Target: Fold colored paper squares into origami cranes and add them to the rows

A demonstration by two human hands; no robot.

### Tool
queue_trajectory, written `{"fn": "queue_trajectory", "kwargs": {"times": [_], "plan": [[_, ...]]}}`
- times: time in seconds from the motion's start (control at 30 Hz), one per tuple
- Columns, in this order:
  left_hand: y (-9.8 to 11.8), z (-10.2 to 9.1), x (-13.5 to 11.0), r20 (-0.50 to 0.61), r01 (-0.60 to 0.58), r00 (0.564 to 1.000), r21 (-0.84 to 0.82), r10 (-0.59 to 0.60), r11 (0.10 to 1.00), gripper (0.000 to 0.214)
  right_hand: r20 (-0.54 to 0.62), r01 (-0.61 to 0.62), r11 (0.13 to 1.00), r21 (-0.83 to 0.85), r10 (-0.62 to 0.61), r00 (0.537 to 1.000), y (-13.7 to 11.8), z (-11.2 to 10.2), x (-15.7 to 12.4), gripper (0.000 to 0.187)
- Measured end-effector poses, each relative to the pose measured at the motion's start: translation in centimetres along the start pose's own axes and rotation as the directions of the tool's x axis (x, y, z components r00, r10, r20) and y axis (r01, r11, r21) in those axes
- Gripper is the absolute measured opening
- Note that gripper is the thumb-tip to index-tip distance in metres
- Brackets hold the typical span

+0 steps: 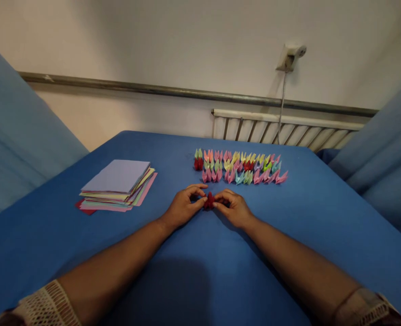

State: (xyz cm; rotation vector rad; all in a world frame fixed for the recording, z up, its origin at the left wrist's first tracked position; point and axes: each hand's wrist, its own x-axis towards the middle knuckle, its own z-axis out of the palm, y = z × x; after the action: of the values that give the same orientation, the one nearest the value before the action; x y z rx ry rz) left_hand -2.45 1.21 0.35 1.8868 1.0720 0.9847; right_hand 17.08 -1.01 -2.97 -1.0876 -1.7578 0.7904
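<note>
Origami piece [210, 202], dark red, sat between both hands above blue surface [173, 280]. Left hand [183, 206] pinched its left side, thumb against fingers; right hand [234, 208] pinched its right side likewise. Multicoloured origami cranes [248, 177] stood in rows just beyond; square paper stack [118, 176] lay to left.

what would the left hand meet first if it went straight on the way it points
The small red folded paper, which the left hand seems to be pinching; just past it, probably the right hand, though depth is hard to judge.
</note>
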Motion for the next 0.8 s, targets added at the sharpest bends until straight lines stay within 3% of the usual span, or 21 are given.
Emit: {"fn": "queue_trajectory", "kwargs": {"times": [0.63,0.8], "plan": [[0.15,-0.17,0.41,-0.021,0.001,1.000,0.095,0.001,0.995,0.013,-0.005,0.053,0.994,-0.095,-0.053,0.999,-0.57,-0.26,-0.07,0.009],[-0.18,-0.16,0.34,0.027,0.024,0.999,0.129,-0.028,0.991,0.009,-0.017,0.055,0.993,-0.102,-0.057,0.998,-0.63,-0.27,-0.08,0.007]]}}
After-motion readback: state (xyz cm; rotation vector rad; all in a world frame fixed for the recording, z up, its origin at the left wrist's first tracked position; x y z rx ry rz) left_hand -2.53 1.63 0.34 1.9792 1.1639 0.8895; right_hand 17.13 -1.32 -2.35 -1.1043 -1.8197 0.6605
